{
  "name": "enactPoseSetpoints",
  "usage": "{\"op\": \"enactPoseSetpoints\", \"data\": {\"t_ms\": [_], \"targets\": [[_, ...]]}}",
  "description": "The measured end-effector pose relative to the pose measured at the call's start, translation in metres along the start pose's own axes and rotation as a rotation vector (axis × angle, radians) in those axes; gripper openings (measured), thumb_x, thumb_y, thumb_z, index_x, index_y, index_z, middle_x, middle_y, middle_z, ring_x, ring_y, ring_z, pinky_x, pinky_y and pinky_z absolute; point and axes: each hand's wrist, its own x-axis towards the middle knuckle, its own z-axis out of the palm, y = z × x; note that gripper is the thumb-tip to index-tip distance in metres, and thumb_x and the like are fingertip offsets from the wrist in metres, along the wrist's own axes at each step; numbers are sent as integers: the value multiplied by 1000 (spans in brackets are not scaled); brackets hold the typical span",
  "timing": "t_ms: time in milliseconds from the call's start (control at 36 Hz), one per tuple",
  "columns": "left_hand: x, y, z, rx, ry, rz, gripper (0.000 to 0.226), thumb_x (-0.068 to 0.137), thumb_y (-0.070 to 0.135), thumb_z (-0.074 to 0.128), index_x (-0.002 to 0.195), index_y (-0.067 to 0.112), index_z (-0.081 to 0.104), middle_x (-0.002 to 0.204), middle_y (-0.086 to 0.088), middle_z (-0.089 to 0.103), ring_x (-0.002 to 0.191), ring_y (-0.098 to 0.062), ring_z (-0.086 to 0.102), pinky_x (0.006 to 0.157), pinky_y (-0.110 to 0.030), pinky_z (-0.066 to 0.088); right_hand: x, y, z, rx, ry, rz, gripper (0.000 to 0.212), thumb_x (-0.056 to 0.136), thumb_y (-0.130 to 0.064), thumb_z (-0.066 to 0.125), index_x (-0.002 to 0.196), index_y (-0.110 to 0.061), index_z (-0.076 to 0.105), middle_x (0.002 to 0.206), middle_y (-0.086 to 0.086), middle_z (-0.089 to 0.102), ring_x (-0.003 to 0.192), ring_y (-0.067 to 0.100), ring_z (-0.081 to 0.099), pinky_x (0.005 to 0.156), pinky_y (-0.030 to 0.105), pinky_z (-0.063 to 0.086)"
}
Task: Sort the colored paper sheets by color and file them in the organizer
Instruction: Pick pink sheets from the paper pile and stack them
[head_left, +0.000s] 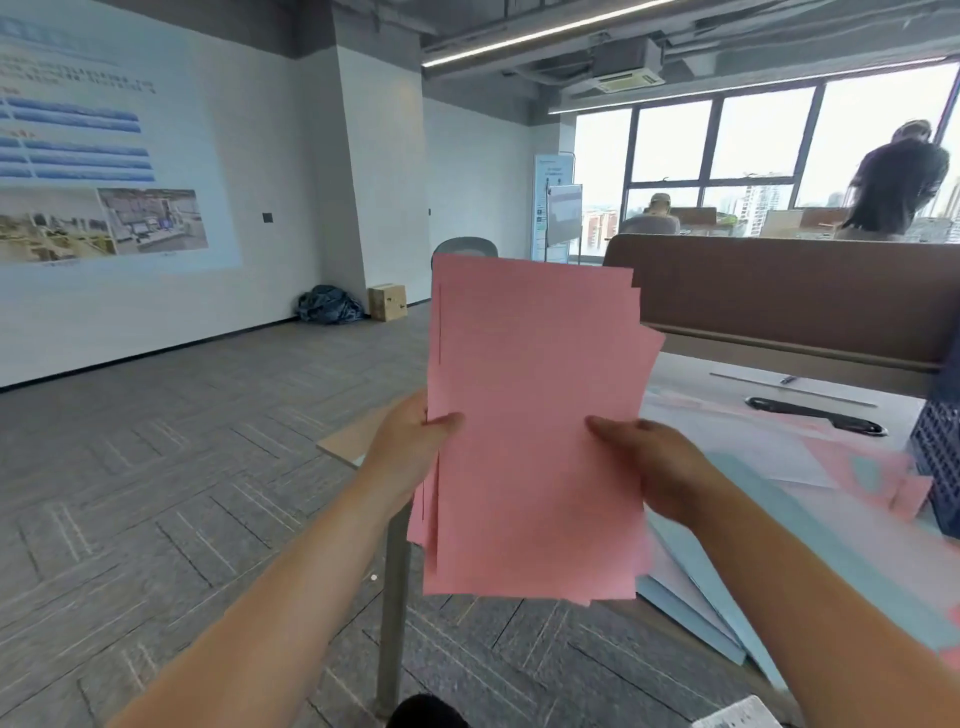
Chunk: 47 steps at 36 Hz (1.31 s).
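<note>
Both hands hold a stack of pink paper sheets (530, 415) up in the air, out past the left end of the white table (691, 374). The stack stands tall, with its long sides going up and down. The left hand (410, 441) pinches the left side, thumb on the front. The right hand (654, 462) pinches the right side the same way, so each grip is closed on the paper. The sheet edges do not line up yet. Light blue paper sheets (810, 530) and loose pink paper sheets (883, 467) lie mixed on the table. A dark mesh box (937, 452), likely the organizer, stands far to the right. It is nearer the right hand.
</note>
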Motion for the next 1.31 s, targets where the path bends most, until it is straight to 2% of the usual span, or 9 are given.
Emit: {"op": "enactPoseSetpoints", "data": {"t_ms": [111, 250, 333, 389, 556, 750, 1056, 1194, 1306], "targets": [[22, 23, 6, -81, 26, 21, 35, 93, 33, 64, 125, 20, 61, 117, 5, 70, 109, -13, 65, 100, -37, 48, 5, -40, -1, -20, 76, -219, 21, 90, -11, 68, 108, -1, 71, 101, 11, 76, 89, 25, 72, 83, 36, 56], [44, 41, 25, -139, 54, 59, 35, 97, 36, 59, 127, 18, 57, 113, 14, 62, 105, -3, 57, 92, -22, 39, 9, -61, -10, -35, 137, -343, 21, 82, -14, 75, 101, -5, 74, 100, 9, 76, 93, 27, 72, 87, 40, 56], [53, 30, 36, -145, 57, 68, 7, 95, 27, 63, 102, 29, 65, 91, 23, 70, 89, 7, 65, 75, -12, 46, 11, -51, -14, -75, 136, -344, 28, 77, -21, 79, 102, -8, 74, 99, 6, 77, 95, 27, 72, 89, 43, 57], [55, 18, 42, -147, 46, 41, 9, 92, 22, 67, 97, 30, 68, 90, 16, 75, 90, -1, 69, 79, -19, 50, 14, -39, -18, -112, 151, -314, 30, 75, -24, 80, 102, -13, 75, 99, 2, 77, 96, 26, 72, 91, 47, 57], [62, -3, 52, -198, 27, -1, 12, 94, 21, 64, 102, 27, 70, 99, 5, 76, 92, -15, 73, 82, -32, 55, 20, -23, -17, -112, 244, -304, 17, 83, -18, 77, 100, -17, 75, 91, -2, 77, 91, 24, 73, 78, 35, 58], [81, 16, 56, -228, 85, 47, 10, 87, 43, 69, 94, 36, 65, 98, 22, 69, 96, 6, 62, 80, -16, 44, 30, -52, -23, -159, 255, -463, 18, 83, -23, 77, 101, -22, 73, 94, -4, 77, 90, 22, 73, 84, 43, 58], [82, -25, 64, -147, -39, -17, 22, 89, 17, 69, 112, 16, 70, 102, 0, 76, 98, -19, 71, 86, -33, 55, 30, -21, -37, -199, 174, -276, 27, 81, -35, 80, 96, -13, 78, 94, -1, 78, 93, 24, 73, 88, 42, 57], [86, -8, 71, -60, 62, 90, 9, 94, 24, 64, 101, 26, 70, 88, 15, 73, 83, -4, 69, 67, -14, 47, 35, -32, -33, -218, 265, -343, 18, 87, -34, 74, 92, -17, 78, 85, -4, 77, 80, 17, 72, 75, 33, 58], [87, 12, 77, -95, 109, 153, 20, 96, 33, 60, 112, 22, 66, 95, 12, 71, 85, -6, 65, 72, -21, 46, 36, -47, -32, -180, 277, -430, 16, 89, -31, 72, 96, -18, 77, 89, -4, 77, 81, 17, 71, 77, 35, 56]]}}
